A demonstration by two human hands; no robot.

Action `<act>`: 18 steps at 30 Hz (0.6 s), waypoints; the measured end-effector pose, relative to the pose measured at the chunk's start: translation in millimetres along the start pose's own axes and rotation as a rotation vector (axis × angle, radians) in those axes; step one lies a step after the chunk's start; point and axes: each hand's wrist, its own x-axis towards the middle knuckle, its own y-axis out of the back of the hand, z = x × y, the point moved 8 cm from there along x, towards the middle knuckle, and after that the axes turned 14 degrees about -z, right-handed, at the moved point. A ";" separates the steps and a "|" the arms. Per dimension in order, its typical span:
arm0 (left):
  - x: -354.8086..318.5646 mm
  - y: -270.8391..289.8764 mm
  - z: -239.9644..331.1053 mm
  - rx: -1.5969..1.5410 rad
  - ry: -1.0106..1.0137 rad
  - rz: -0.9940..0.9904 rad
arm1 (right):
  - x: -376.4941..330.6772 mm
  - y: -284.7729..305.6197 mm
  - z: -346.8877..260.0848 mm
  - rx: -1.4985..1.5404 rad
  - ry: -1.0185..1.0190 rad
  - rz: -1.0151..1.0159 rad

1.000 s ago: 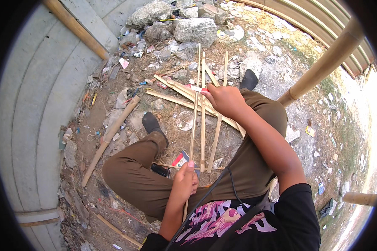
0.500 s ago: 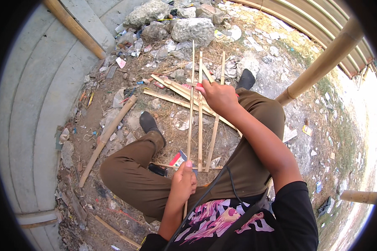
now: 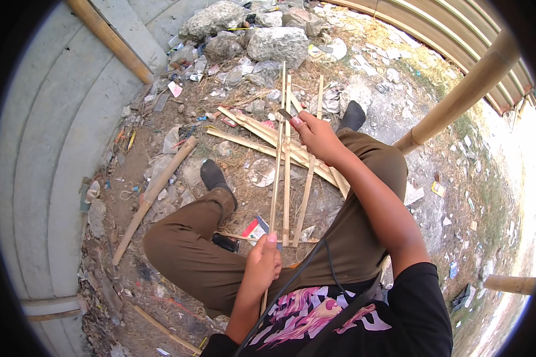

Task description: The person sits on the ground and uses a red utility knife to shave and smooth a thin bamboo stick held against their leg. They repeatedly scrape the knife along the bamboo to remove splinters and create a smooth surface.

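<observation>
My left hand is closed round the lower part of a long thin bamboo strip, which runs up and away between my legs. In my right hand is a knife, its handle mostly hidden by my fingers. The dark knife blade lies across the upper part of that strip, at or very near it. Just right of the held strip lies a second bamboo strip, and a third strip slants beside my right leg. Several split bamboo pieces cross beneath them on the ground.
Large stones stand at the far side amid scattered litter. A round bamboo pole lies on the left near a grey wall. At the right a thick bamboo post slants up. A black cord hangs across my lap.
My right hand has turned and shifted slightly right, so the blade shows more fully and at a slant. The strip's far end has swung a little right. My left hand keeps its hold.
</observation>
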 end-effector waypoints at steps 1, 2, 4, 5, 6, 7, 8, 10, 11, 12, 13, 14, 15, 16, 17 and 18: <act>-1.1 1.4 -0.4 0.008 -0.001 0.010 | -0.3 1.6 -5.3 -0.076 0.004 -0.002; -2.0 3.0 -1.0 0.015 -0.002 0.019 | 0.3 1.1 -5.8 -0.052 -0.005 -0.014; -1.6 3.2 -1.3 0.019 -0.009 0.021 | 0.4 3.5 -7.8 -0.015 -0.023 -0.037; -1.4 3.1 -1.3 0.018 -0.012 0.018 | -0.8 5.7 -10.1 -0.022 -0.023 -0.045; -1.5 3.3 -1.4 0.016 -0.016 0.015 | -2.5 8.3 -14.8 -0.027 -0.024 -0.054; -1.7 3.4 -1.0 0.015 -0.019 0.017 | -3.7 9.8 -18.3 -0.032 -0.024 -0.064; -2.0 3.3 -0.2 0.013 -0.022 0.019 | -4.6 10.4 -20.2 -0.112 -0.043 -0.067; -1.8 3.3 0.2 0.020 -0.032 0.023 | -6.7 11.4 -21.9 -0.274 -0.081 -0.071; -1.7 3.7 -0.1 0.028 -0.038 0.026 | -7.3 10.9 -22.0 -0.287 -0.085 -0.063; -1.7 4.8 0.0 0.037 -0.045 0.031 | -7.3 9.7 -22.3 -0.299 -0.088 -0.054; -1.6 6.0 -1.0 0.057 -0.039 0.044 | -6.7 8.6 -22.3 -0.311 -0.090 -0.046; -1.1 6.6 -2.3 0.078 -0.034 0.058 | -4.7 5.7 -18.5 -0.301 -0.093 -0.071; -0.5 7.2 -3.4 0.099 -0.028 0.070 | -2.4 4.1 -11.2 -0.290 -0.098 -0.093; 0.6 7.7 -4.7 0.112 -0.032 0.074 | 0.2 2.5 -3.6 -0.279 -0.102 -0.116; 1.9 8.5 -6.5 0.124 -0.035 0.078 | 3.8 1.7 3.7 -0.239 -0.088 -0.127; 2.4 8.9 -7.6 0.138 -0.037 0.081 | 6.7 1.1 7.4 -0.197 -0.075 -0.138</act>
